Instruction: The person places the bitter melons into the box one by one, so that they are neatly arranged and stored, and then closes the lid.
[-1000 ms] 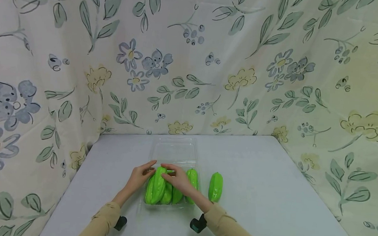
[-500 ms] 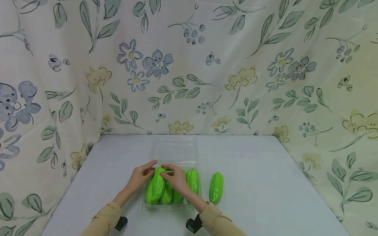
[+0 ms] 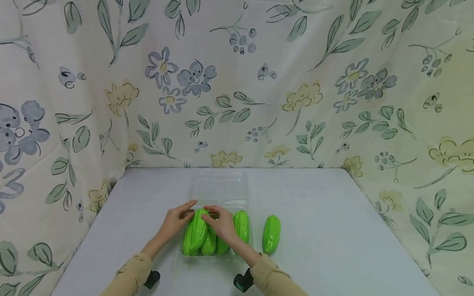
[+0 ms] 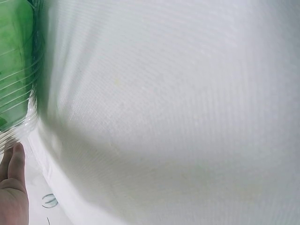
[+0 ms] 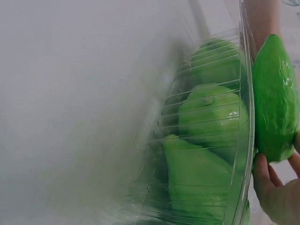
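Observation:
A clear plastic clamshell box [image 3: 213, 257] on the white table holds several green, ridged bitter melons. My right hand [image 3: 223, 223] pinches the far end of the top bitter melon [image 3: 198, 234], which lies lengthwise over the others on the left side. In the right wrist view that bitter melon [image 5: 275, 101] shows above the box rim, fingers and thumb at its end. My left hand [image 3: 176, 222] is at the box's far left corner, fingers fairly straight. The left wrist view has its fingertips [image 4: 18, 152] right at the ribbed plastic corner.
The box's clear lid [image 3: 220, 186] lies folded back behind it. One loose bitter melon [image 3: 271, 234] rests on the table [image 3: 335, 238] to the right of the box. Floral cloth [image 3: 239, 87] hangs behind and along both sides.
My right forearm has shifted slightly left since the earliest frame. The hands stay at the far end of the box, and the top bitter melon hardly moves.

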`<state>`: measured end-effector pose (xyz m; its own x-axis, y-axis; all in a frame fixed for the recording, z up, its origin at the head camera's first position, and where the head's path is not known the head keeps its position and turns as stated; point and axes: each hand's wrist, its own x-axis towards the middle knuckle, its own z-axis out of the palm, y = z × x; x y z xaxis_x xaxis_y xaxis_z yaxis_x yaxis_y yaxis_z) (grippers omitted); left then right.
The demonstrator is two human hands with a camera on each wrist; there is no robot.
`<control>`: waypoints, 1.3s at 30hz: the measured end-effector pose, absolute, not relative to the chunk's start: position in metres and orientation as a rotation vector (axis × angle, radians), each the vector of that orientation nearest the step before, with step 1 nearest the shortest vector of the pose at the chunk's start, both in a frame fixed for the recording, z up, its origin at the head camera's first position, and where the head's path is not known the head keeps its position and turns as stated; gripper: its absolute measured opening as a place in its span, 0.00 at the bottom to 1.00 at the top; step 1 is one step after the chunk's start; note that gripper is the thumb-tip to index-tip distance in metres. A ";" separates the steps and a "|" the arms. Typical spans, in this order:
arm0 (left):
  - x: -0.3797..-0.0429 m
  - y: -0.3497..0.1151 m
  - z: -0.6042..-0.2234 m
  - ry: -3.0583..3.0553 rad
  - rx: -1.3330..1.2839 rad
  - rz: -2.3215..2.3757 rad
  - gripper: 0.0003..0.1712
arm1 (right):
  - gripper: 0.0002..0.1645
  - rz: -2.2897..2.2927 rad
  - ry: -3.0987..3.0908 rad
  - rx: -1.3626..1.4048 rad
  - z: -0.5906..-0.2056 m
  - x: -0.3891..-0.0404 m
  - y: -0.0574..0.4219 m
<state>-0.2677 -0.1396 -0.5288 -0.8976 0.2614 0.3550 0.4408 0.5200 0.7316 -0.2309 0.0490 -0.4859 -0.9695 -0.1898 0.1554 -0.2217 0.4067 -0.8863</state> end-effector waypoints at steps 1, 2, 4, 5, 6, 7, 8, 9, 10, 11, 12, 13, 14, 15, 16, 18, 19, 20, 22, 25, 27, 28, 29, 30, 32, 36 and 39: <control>-0.268 -0.140 -0.529 -2.557 -0.597 -1.316 0.25 | 0.20 1.651 -2.610 0.385 -0.486 -0.231 0.049; -0.268 -0.139 -0.529 -2.554 -0.595 -1.318 0.25 | 0.20 1.647 -2.610 0.389 -0.485 -0.231 0.049; -0.268 -0.139 -0.529 -2.551 -0.588 -1.323 0.25 | 0.21 1.642 -2.607 0.401 -0.485 -0.231 0.049; -0.268 -0.139 -0.528 -2.552 -0.585 -1.325 0.25 | 0.21 1.639 -2.607 0.405 -0.485 -0.231 0.049; -0.268 -0.139 -0.528 -2.553 -0.582 -1.326 0.25 | 0.21 1.637 -2.607 0.410 -0.485 -0.231 0.049; -0.268 -0.139 -0.528 -2.553 -0.578 -1.330 0.25 | 0.21 1.635 -2.605 0.416 -0.485 -0.230 0.049; -0.267 -0.139 -0.528 -2.551 -0.575 -1.335 0.25 | 0.21 1.632 -2.601 0.424 -0.485 -0.230 0.049; -0.267 -0.139 -0.528 -2.551 -0.574 -1.333 0.25 | 0.21 1.630 -2.601 0.428 -0.485 -0.230 0.049; -0.267 -0.139 -0.528 -2.551 -0.574 -1.330 0.25 | 0.20 1.629 -2.600 0.430 -0.485 -0.230 0.050; -0.267 -0.139 -0.528 -2.549 -0.579 -1.325 0.25 | 0.20 1.627 -2.596 0.435 -0.486 -0.230 0.050; -0.268 -0.139 -0.528 -2.548 -0.581 -1.323 0.24 | 0.20 1.626 -2.590 0.443 -0.486 -0.230 0.050; -0.268 -0.138 -0.528 -2.548 -0.582 -1.325 0.24 | 0.20 1.626 -2.586 0.447 -0.486 -0.230 0.050; -0.268 -0.138 -0.528 -2.549 -0.586 -1.325 0.24 | 0.19 1.629 -2.583 0.447 -0.486 -0.230 0.051; -0.269 -0.138 -0.528 -2.553 -0.589 -1.320 0.24 | 0.19 1.633 -2.582 0.444 -0.486 -0.230 0.051; -0.269 -0.138 -0.528 -2.557 -0.595 -1.317 0.25 | 0.19 1.639 -2.577 0.446 -0.486 -0.230 0.051; -0.270 -0.139 -0.529 -2.567 -0.594 -1.317 0.24 | 0.20 1.655 -2.566 0.450 -0.486 -0.230 0.052; -0.270 -0.139 -0.529 -2.572 -0.592 -1.316 0.24 | 0.20 1.663 -2.565 0.448 -0.486 -0.230 0.052; -0.270 -0.139 -0.529 -2.578 -0.588 -1.311 0.24 | 0.21 1.671 -2.561 0.453 -0.486 -0.231 0.053; -0.270 -0.139 -0.529 -2.587 -0.579 -1.304 0.24 | 0.21 1.681 -2.551 0.462 -0.487 -0.231 0.053; -0.268 -0.139 -0.528 -2.598 -0.565 -1.294 0.24 | 0.21 1.695 -2.543 0.468 -0.488 -0.230 0.055; -0.268 -0.139 -0.528 -2.603 -0.558 -1.292 0.24 | 0.22 1.707 -2.542 0.463 -0.488 -0.229 0.056; -0.267 -0.139 -0.528 -2.605 -0.554 -1.291 0.24 | 0.22 1.710 -2.542 0.464 -0.488 -0.229 0.056; -0.267 -0.139 -0.528 -2.606 -0.549 -1.291 0.24 | 0.22 1.707 -2.544 0.465 -0.489 -0.228 0.056; -0.267 -0.139 -0.528 -2.602 -0.550 -1.289 0.25 | 0.23 1.704 -2.547 0.465 -0.488 -0.228 0.056; -0.267 -0.138 -0.528 -2.601 -0.540 -1.292 0.25 | 0.23 1.704 -2.559 0.456 -0.488 -0.227 0.056; -0.267 -0.139 -0.530 -2.593 -0.552 -1.290 0.25 | 0.22 1.708 -2.577 0.440 -0.487 -0.226 0.056; -0.267 -0.139 -0.530 -2.579 -0.565 -1.303 0.25 | 0.23 1.722 -2.577 0.430 -0.488 -0.225 0.056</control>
